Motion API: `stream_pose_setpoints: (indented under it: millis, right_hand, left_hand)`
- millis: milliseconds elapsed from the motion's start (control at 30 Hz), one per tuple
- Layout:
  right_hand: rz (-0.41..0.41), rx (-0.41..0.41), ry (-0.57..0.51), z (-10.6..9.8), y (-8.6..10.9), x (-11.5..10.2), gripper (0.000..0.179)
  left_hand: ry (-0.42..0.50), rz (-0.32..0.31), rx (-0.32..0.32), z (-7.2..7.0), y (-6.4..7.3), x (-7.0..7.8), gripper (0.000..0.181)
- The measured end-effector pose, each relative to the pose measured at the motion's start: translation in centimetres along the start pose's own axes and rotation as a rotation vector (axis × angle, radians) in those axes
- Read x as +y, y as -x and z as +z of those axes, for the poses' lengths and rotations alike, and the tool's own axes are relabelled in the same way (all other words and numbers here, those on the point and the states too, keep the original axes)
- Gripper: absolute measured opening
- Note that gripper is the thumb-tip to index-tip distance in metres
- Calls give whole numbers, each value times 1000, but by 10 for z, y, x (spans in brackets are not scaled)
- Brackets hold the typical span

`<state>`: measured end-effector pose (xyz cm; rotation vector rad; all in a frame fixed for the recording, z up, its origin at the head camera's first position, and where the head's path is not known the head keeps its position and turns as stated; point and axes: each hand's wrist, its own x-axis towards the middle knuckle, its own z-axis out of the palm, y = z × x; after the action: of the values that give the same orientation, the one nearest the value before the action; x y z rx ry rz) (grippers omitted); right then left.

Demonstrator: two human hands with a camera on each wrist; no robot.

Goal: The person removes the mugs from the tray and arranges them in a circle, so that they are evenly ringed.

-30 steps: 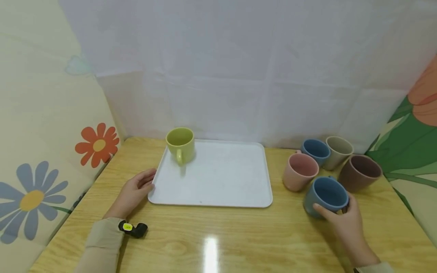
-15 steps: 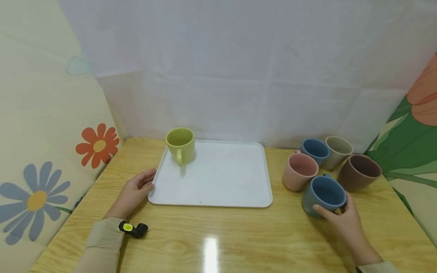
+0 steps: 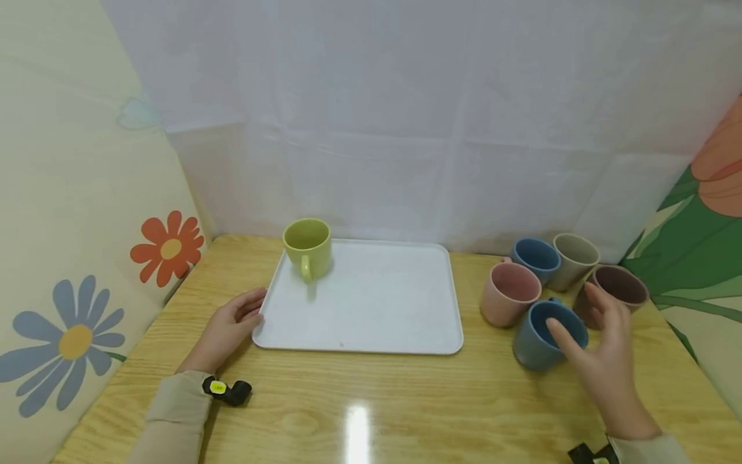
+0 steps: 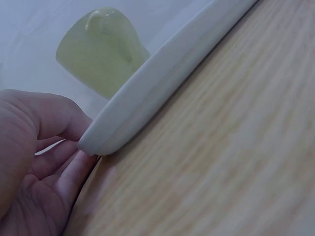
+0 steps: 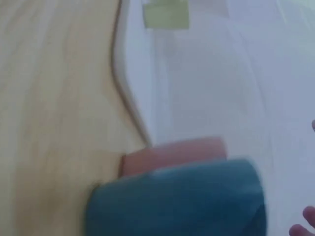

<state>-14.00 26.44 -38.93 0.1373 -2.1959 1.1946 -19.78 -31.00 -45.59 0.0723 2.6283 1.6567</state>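
My left hand (image 3: 226,330) holds the left edge of a white tray (image 3: 382,303). In the left wrist view the thumb lies on the tray's rim and the fingers reach below it. A yellow-green mug (image 3: 315,258) stands upright at the tray's back left corner, its handle toward me. On the right, my right hand (image 3: 611,361) hovers over the near blue mug (image 3: 536,351) with its fingers apart, holding nothing. That mug is upright on the table; the right wrist view shows its side (image 5: 172,206), blurred, with only fingertips of the hand at the edge.
Around the near blue mug stand a pink mug (image 3: 501,306), a second blue mug (image 3: 536,258), a beige cup (image 3: 570,267) and a brown cup (image 3: 623,283), partly behind my right hand. A white cloth (image 3: 359,161) hangs behind the wooden table (image 3: 290,412).
My right hand has let go of the near blue mug and risen up and to the right. Before that, the mug shifted slightly left. My left hand has stayed at the tray.
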Motion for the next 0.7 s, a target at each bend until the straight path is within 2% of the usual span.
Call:
stream_pose_setpoints:
  millis: [133, 233, 300, 400, 567, 700]
  right_hand:
    - [-210, 13, -87, 20, -8, -20, 66]
    - [-284, -21, -208, 40, -12, -37, 62]
    - [-289, -58, -301, 53, -13, -47, 62]
    - [-225, -102, -398, 74, -14, -58, 59]
    - [-23, -204, -496, 113, -18, -73, 51]
    - [105, -302, -549, 146, -22, -81, 48]
  left_hand:
    - [-4, 0, 6, -2, 0, 0, 55]
    - [-6, 3, 7, -2, 1, 0, 55]
    - [-4, 4, 5, -2, 1, 0, 55]
    - [-6, 3, 3, -1, 1, 1, 55]
    - [-6, 4, 2, 1, 0, 1, 55]
    - [-2, 8, -1, 0, 1, 1, 55]
